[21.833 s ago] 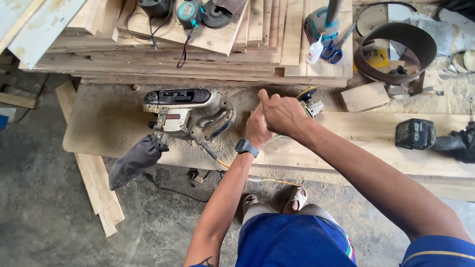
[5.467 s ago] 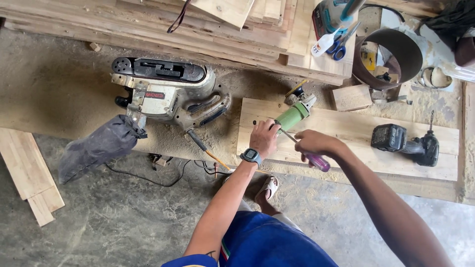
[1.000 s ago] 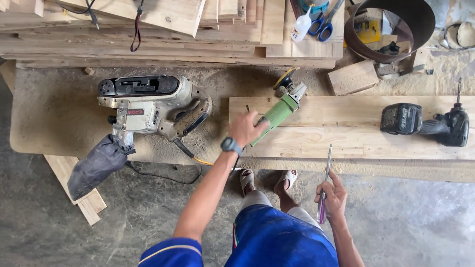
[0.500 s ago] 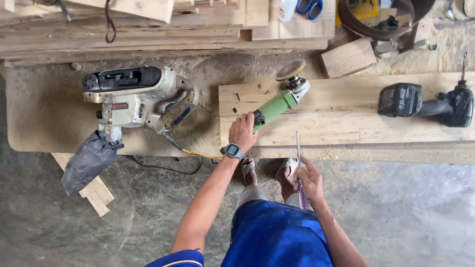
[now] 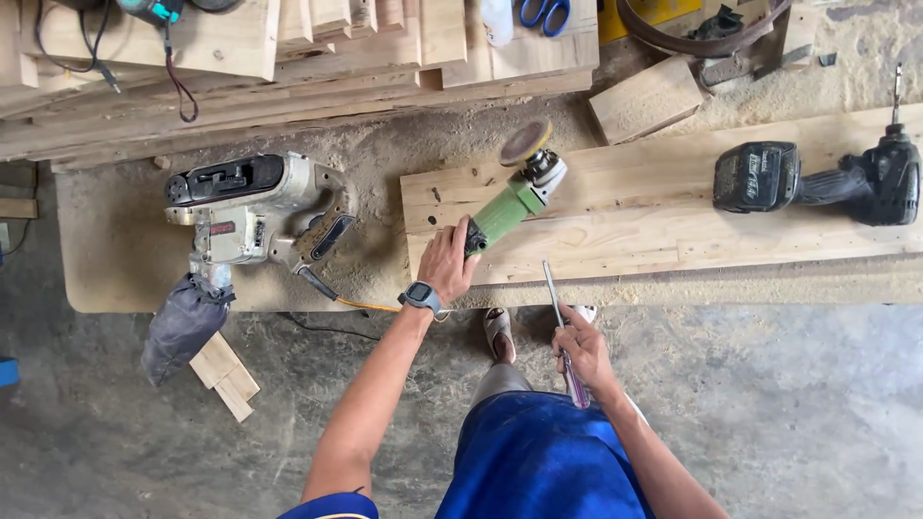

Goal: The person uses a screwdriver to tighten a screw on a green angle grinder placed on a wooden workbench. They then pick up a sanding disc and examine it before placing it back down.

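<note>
While the left hand (image 5: 447, 261) wraps the tail of the green-bodied angle grinder (image 5: 510, 197), its long axis running toward one o'clock across the pale wooden plank (image 5: 673, 211), the right hand (image 5: 580, 346) grips a purple-handled screwdriver (image 5: 562, 336) off the worktop (image 5: 115, 250), at five o'clock.

Matt green plastic grinder (image 5: 506, 213) lies on a pale, smooth wood board (image 5: 654, 216); the screwdriver (image 5: 563, 338) has a shiny metal shaft.

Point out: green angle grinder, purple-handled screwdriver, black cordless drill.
green angle grinder (image 5: 505, 213), head view, on its green body.
purple-handled screwdriver (image 5: 555, 298), head view, on the metal shaft.
black cordless drill (image 5: 889, 178), head view, on the motor housing.
</note>
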